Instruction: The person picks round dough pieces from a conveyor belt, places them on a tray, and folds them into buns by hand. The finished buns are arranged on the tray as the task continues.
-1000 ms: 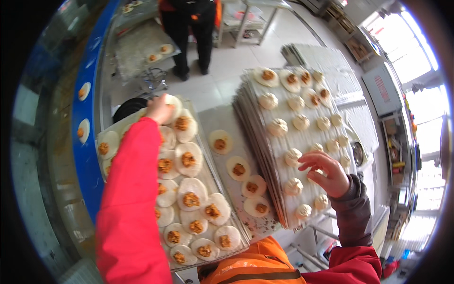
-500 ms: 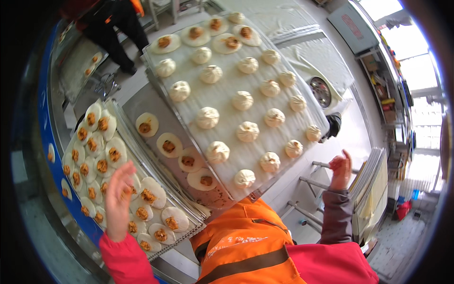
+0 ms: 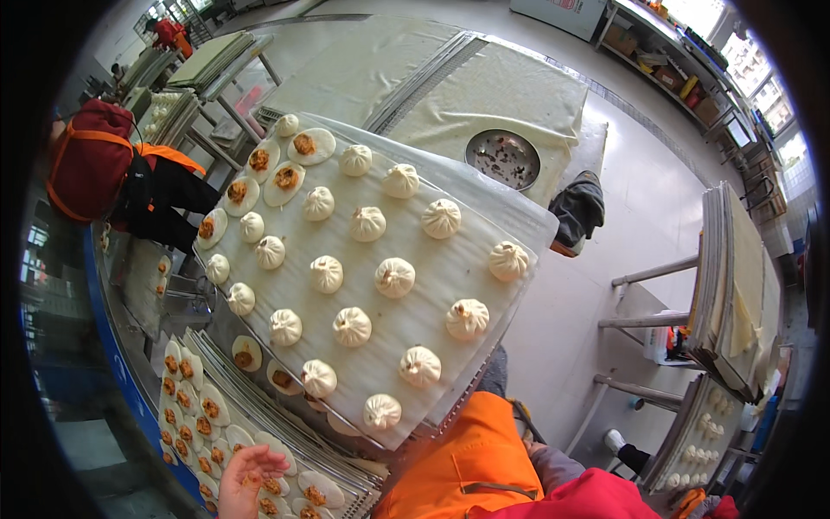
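Observation:
My left hand (image 3: 248, 477) is at the lower edge, over dough rounds topped with orange-brown filling (image 3: 270, 483). It is open, its fingers loosely bent with nothing seen between them. Low beside my orange apron, my right hand (image 3: 533, 446) shows only in part below its grey cuff, and its fingers are hidden. A large lined tray (image 3: 406, 324) spreads out in front of me, away from both hands. Several pleated buns (image 3: 395, 278) sit on it in rows. Flat filled dough rounds (image 3: 285, 184) lie at its far left corner.
Stacked trays (image 3: 259, 402) lie under the tray's left side. Beyond it, a round metal pan (image 3: 503, 159) rests on a cloth-covered table (image 3: 493, 95). A rack with upright boards (image 3: 731, 285) stands right. Another person (image 3: 130, 173) is at the far left. A dark cloth (image 3: 577, 212) hangs by the tray.
My view has turned, so the bun tray appears rotated. My left hand now shows lower in the picture. The right hand, raised and apart at the right before, is now down by the apron.

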A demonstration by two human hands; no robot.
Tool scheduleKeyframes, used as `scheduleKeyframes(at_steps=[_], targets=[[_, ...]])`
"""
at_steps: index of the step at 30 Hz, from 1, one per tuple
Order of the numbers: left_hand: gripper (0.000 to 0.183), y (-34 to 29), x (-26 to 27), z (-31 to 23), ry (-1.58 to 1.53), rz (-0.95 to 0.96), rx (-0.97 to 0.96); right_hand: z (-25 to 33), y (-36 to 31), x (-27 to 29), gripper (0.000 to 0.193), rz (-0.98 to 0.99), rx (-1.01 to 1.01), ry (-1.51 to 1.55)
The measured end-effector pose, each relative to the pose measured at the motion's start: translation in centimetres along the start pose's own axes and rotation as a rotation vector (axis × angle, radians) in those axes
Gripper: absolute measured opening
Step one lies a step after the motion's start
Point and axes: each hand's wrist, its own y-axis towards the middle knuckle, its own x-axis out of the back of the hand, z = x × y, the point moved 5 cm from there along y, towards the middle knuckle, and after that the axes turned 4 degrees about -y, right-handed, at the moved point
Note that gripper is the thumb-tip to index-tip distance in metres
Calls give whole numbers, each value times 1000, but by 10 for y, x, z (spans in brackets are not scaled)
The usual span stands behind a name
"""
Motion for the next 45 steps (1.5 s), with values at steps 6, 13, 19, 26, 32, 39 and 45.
scheduleKeyframes(at_steps=[6,13,19,26,32,39,45], targets=[[39,27,-25,-4,-130,-253,93,100,20,17,62,97,45,-68],[34,73,-92,-47,-236,-300,-59,224,44,89,61,180,263,-165],[45,95,-239,-92,-461,93,52,270,25,175,61,222,383,-432],[40,182,-434,-112,-334,591,4,542,-127,428,78,-784,1185,168],[71,291,-584,-58,-221,262,230,704,-156,454,38,-474,1359,-29],[60,315,-611,-59,-720,354,315,668,-203,492,21,317,1282,223],[55,304,-566,-117,-601,395,248,736,-231,525,39,674,1245,294]])
